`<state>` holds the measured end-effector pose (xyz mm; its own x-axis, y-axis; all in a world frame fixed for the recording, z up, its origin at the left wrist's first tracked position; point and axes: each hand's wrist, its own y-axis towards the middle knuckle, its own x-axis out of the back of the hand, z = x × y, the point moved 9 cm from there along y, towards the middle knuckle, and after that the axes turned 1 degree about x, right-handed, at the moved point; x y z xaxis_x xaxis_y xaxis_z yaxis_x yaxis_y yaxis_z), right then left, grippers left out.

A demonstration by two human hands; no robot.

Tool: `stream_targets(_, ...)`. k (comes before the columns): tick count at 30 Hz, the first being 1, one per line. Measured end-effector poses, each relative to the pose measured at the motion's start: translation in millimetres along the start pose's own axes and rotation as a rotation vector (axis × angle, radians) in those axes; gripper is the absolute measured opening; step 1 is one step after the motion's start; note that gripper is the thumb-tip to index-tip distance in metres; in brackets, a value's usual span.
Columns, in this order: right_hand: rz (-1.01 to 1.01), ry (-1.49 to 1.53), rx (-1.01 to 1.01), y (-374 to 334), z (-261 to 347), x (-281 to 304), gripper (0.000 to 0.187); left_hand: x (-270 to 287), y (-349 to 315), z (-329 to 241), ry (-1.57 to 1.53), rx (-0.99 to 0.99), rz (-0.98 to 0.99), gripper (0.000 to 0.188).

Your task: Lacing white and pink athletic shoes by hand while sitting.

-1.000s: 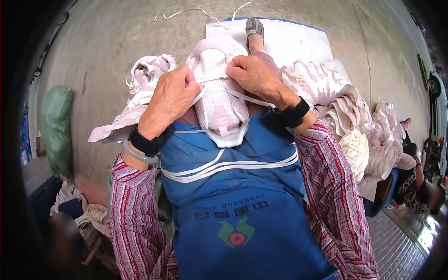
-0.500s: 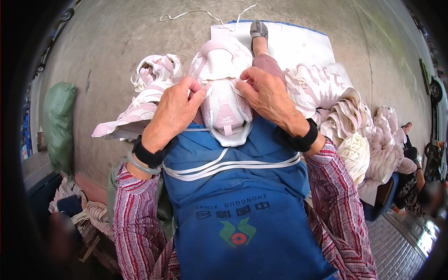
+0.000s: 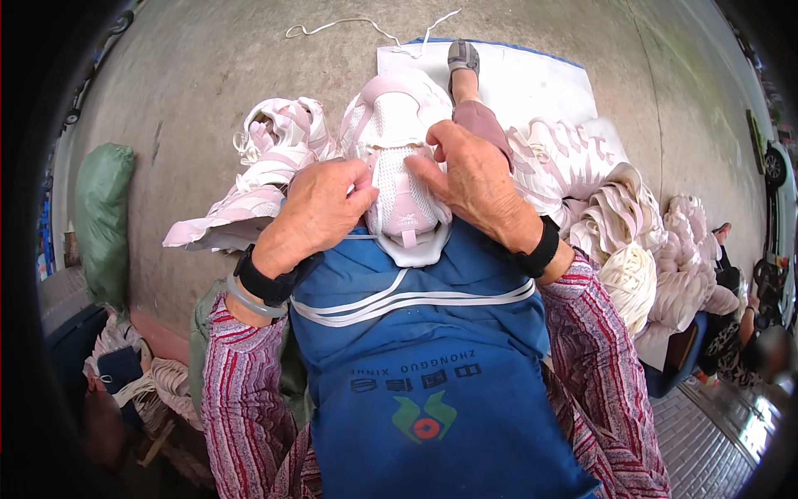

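A pink and white mesh shoe upper lies across my lap, its tongue with a pink pull tab toward me. My left hand has its fingers curled at the upper's left edge, thumb and forefinger close together. My right hand grips the right edge, its thumb reaching over the mesh tongue and its forefinger bent above. Whatever lies under the fingertips is hidden. Several white laces lie across the blue apron over my lap.
Stacked pink and white uppers lie to the right, beside a bundle of cream laces. More uppers lie left. A white sheet and a loose lace are ahead. A green sack stands far left; a person is far right.
My left hand has moved slightly down along the upper's edge, its fingers more curled. My right thumb has shifted inward and down over the tongue. The upper stays on my lap.
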<state>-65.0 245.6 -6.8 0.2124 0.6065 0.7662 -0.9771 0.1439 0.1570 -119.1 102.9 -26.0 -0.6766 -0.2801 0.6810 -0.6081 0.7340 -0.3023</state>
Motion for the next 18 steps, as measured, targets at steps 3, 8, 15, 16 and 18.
stream_targets(3, 0.030, -0.072, 0.047, -5.4, 1.6, -8.9, 0.027, 3.5, -2.3, -15.2, 0.078, -0.050, -0.030, 0.022)
stream_targets(8, 0.078, -0.028, 0.019, -7.7, -5.9, -13.0, 0.029, -8.0, -9.8, -13.7, 0.014, 0.048, 0.093, 0.020)
stream_targets(15, 0.066, -0.052, 0.028, -7.7, -4.4, -10.2, 0.026, -11.0, -18.6, -9.0, 0.002, 0.003, 0.076, 0.023)
stream_targets(16, 0.063, -0.057, 0.026, -8.6, -3.7, -7.6, 0.026, 4.2, -13.7, -2.1, -0.067, 0.090, -0.033, 0.024)
stream_targets(18, 0.151, -0.074, 0.015, -13.7, -0.5, -10.0, 0.023, 40.1, -2.3, -4.3, -0.026, 0.056, -0.290, 0.028)
